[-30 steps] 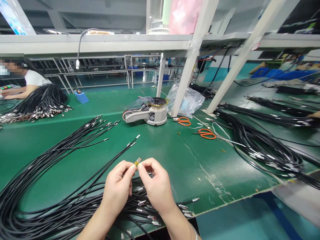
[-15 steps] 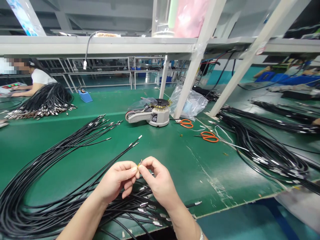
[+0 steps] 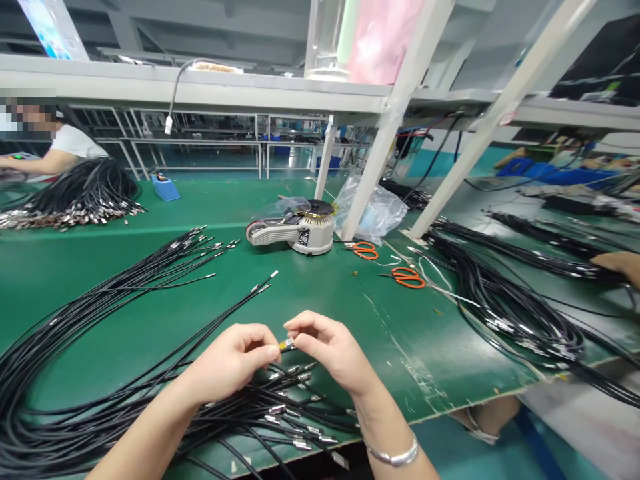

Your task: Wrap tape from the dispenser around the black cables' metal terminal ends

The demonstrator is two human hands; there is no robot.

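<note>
My left hand (image 3: 235,363) and my right hand (image 3: 327,347) meet above the near edge of the green table (image 3: 150,313). Both pinch the metal tip of a black cable (image 3: 287,344), which carries a small yellowish strip. Under my hands lies a heap of black cables with metal ends (image 3: 280,407). A long bundle of the same cables (image 3: 125,293) fans out to the left across the table.
A grey tape dispenser (image 3: 300,230) stands mid-table, with two orange scissors (image 3: 407,277) and a clear plastic bag (image 3: 373,207) to its right. More cable bundles (image 3: 505,293) lie at right. A person sits far left by another cable pile (image 3: 75,200). Someone's hand (image 3: 620,263) shows at right.
My hands have dropped slightly toward the cable heap, and the tip between my fingers has turned from upright to roughly level. A hand has appeared at the right edge.
</note>
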